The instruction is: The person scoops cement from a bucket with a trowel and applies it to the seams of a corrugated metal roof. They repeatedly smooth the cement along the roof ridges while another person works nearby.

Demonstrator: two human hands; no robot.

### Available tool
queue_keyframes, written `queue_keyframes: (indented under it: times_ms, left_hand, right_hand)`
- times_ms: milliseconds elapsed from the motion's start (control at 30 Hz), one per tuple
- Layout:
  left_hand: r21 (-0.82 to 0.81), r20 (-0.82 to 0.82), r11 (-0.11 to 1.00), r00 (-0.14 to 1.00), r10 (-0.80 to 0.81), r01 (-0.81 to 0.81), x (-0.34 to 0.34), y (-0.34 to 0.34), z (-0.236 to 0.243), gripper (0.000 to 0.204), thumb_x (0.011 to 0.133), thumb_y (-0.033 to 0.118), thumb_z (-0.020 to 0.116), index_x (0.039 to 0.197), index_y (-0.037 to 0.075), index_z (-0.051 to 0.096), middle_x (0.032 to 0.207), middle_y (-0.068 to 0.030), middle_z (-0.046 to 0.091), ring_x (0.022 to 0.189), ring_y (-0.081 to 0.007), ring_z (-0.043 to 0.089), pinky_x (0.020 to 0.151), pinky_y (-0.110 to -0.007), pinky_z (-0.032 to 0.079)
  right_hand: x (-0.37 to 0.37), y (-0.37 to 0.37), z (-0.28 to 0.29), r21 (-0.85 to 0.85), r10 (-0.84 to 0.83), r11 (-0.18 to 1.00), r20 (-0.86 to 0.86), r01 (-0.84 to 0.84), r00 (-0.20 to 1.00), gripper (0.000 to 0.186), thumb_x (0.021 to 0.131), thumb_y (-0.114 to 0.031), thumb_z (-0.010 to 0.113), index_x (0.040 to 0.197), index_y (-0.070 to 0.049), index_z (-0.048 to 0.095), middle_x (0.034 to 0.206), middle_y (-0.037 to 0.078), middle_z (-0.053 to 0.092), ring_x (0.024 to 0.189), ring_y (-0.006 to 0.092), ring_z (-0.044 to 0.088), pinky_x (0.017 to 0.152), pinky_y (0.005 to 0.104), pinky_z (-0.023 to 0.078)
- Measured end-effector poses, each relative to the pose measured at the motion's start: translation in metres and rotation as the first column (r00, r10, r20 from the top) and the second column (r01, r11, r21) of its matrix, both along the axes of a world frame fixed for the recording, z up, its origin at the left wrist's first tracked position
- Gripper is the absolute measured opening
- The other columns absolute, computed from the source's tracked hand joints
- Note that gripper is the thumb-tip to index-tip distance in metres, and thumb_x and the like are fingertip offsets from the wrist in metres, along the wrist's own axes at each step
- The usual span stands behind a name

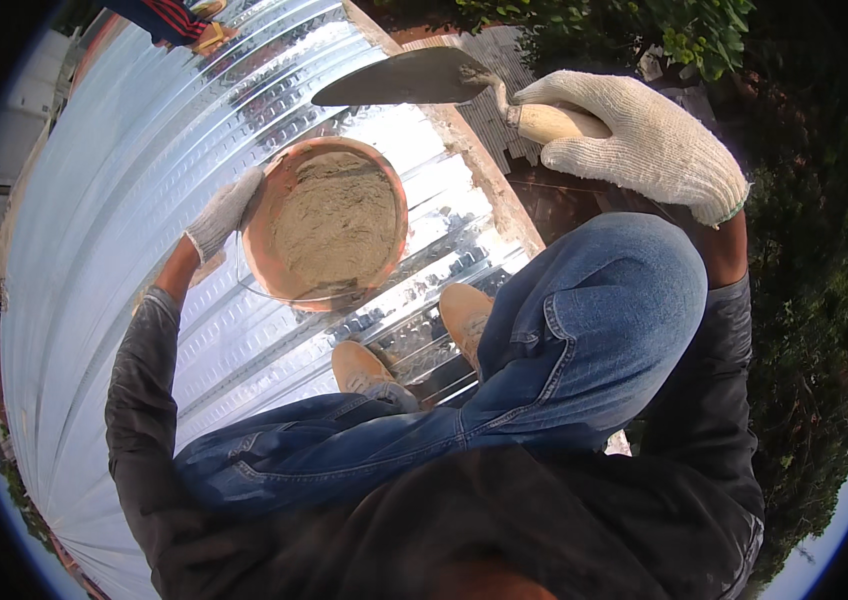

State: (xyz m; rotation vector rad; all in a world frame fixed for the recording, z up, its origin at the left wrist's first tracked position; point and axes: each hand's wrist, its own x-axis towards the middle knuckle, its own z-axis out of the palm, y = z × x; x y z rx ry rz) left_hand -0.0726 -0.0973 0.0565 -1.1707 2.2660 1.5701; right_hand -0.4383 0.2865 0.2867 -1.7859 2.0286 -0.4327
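Note:
My gloved right hand [634,145] grips the wooden handle [556,126] of a trowel [394,78], whose dark blade points left above the bucket. An orange bucket [256,250] with a wire handle rests on the shiny ribbed metal roof [114,260], holding grey-tan mortar [334,225]. My left hand [227,210], in a pale knit glove, holds the bucket by its left rim. Its fingertips are partly hidden at the rim.
My tan shoes [362,372] and bent jean-clad knees are below the bucket. Another person's sandaled foot [212,38] stands at top left. A rough mortar strip [489,200] runs along the roof's right edge, beside a drop with weathered corrugated sheets [494,50] and trees [809,350].

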Motion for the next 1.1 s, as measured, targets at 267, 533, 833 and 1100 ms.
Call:
queue_keyframes:
  times_ms: [267,533,833,1100]
  left_hand:
    - [-0.05,-0.004,0.935,0.936,0.352,-0.352,0.04,0.02,-0.039,0.077,0.111,0.065,0.055,0.139,-0.005,0.069,0.118,-0.0055,0.073,0.103,-0.0144,0.065,0.088,-0.03,0.054]
    - [-0.013,-0.054,0.951,0.95,0.307,-0.308,0.052,0.016,-0.042,0.067,0.118,0.055,0.045,0.147,-0.003,0.062,0.133,-0.006,0.07,0.116,-0.0129,0.065,0.1,-0.031,0.054]
    - [0.004,-0.07,0.936,0.934,0.351,-0.352,0.064,0.005,-0.049,0.054,0.119,0.049,0.048,0.137,0.002,0.067,0.119,-0.0003,0.07,0.104,-0.0102,0.064,0.091,-0.028,0.056]
    - [-0.037,-0.03,0.932,0.933,0.359,-0.36,0.063,0.007,-0.05,0.057,0.119,0.051,0.047,0.135,0.001,0.068,0.116,-0.0008,0.071,0.102,-0.0102,0.065,0.089,-0.028,0.056]
  right_hand:
    - [0.024,0.081,-0.22,0.269,-0.632,0.766,0.478,0.584,0.61,0.052,0.099,-0.033,0.069,0.138,-0.001,0.062,0.12,0.029,0.074,0.112,0.0413,0.074,0.097,0.0471,0.056]
    - [0.037,0.092,-0.308,0.048,-0.553,0.77,0.548,0.636,0.628,0.04,0.1,-0.032,0.066,0.131,-0.007,0.061,0.117,0.03,0.07,0.11,0.0519,0.066,0.091,0.0561,0.054]
    - [-0.032,0.061,-0.301,0.173,-0.54,0.839,0.385,0.516,0.748,0.045,0.095,-0.043,0.067,0.124,-0.009,0.068,0.117,0.022,0.074,0.111,0.0448,0.07,0.094,0.0532,0.056]
    - [-0.09,0.041,-0.315,0.142,-0.331,0.942,0.262,0.303,0.907,0.046,0.094,-0.04,0.076,0.129,-0.011,0.072,0.112,0.02,0.077,0.105,0.0426,0.074,0.093,0.0497,0.059]
